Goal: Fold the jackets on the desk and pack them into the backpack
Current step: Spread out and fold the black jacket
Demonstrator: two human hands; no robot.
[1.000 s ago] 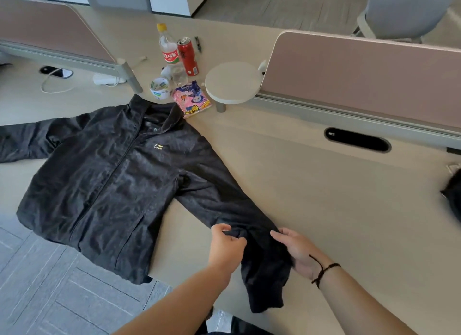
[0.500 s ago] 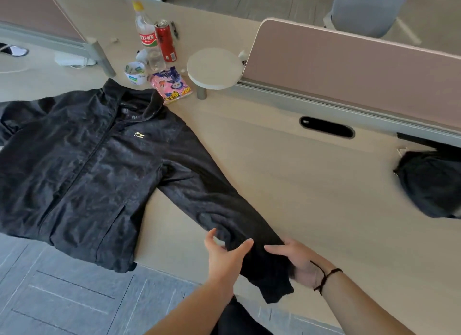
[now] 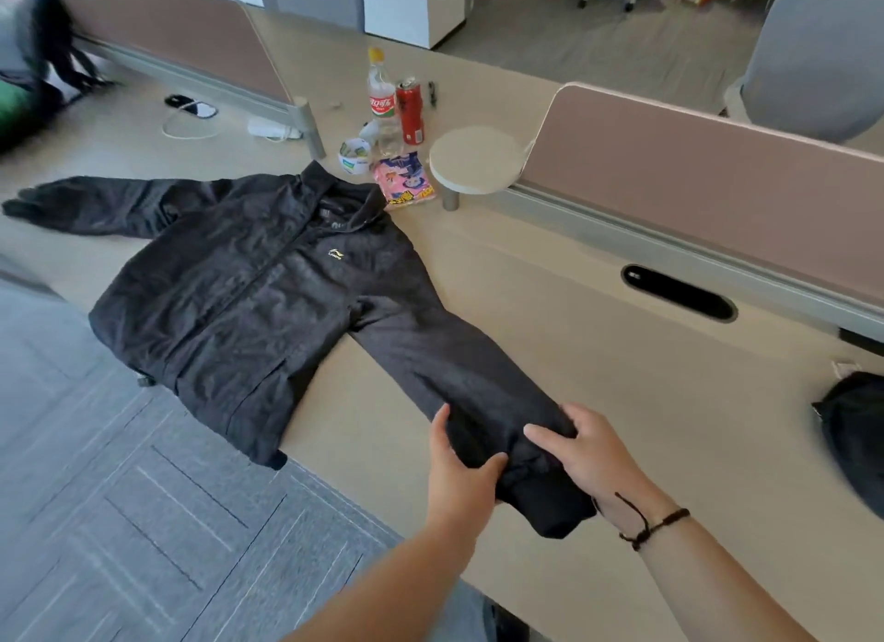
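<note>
A black jacket (image 3: 248, 301) lies front-up on the beige desk (image 3: 598, 354), its hem hanging past the desk's left edge. One sleeve stretches toward me. My left hand (image 3: 459, 474) grips that sleeve near the cuff, thumb on top. My right hand (image 3: 588, 455), with a dark cord on the wrist, grips the same sleeve end from the other side. The other sleeve (image 3: 95, 201) points away to the left. A black bundle (image 3: 856, 435), perhaps a second jacket or the backpack, sits at the right edge, cut off by the frame.
Behind the collar stand a cola bottle (image 3: 381, 100), a red can (image 3: 411, 112), a tape roll (image 3: 355, 155) and a pink snack packet (image 3: 406, 182). A round stand (image 3: 476, 160) and pink partition panels (image 3: 717, 182) border the desk. A cable slot (image 3: 679, 292) lies at right.
My left hand, spread open half a second ago, has closed on the sleeve. Both hands now hold the sleeve end, which lies straighter. The view has swung left.
</note>
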